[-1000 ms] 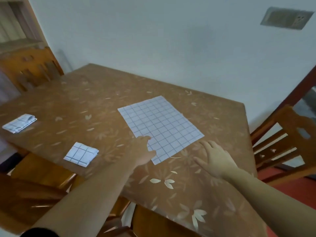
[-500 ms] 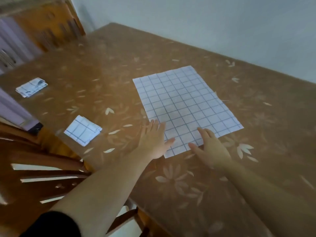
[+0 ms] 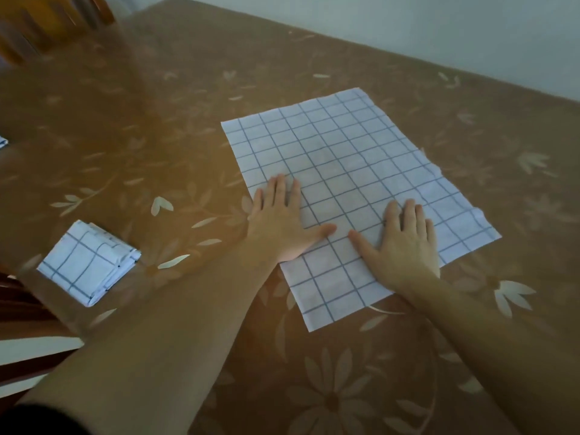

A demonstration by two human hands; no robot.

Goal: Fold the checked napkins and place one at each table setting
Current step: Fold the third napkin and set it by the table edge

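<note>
A folded checked napkin (image 3: pixel 89 262) lies near the desk's left edge, well apart from the unfolded checked napkin (image 3: pixel 351 189) spread flat in the middle; the corner of another checked cloth (image 3: pixel 2 141) shows at the far left edge. A wooden chair back (image 3: pixel 40 23) stands at the far left corner. The desk (image 3: pixel 157 120) wears a brown flower-patterned cover and meets a pale wall. The left hand (image 3: pixel 284 219) and the right hand (image 3: pixel 405 237) both lie palm-down on the spread napkin's near part, grip wide, fingers straight, thumbs pointing toward each other.
</note>
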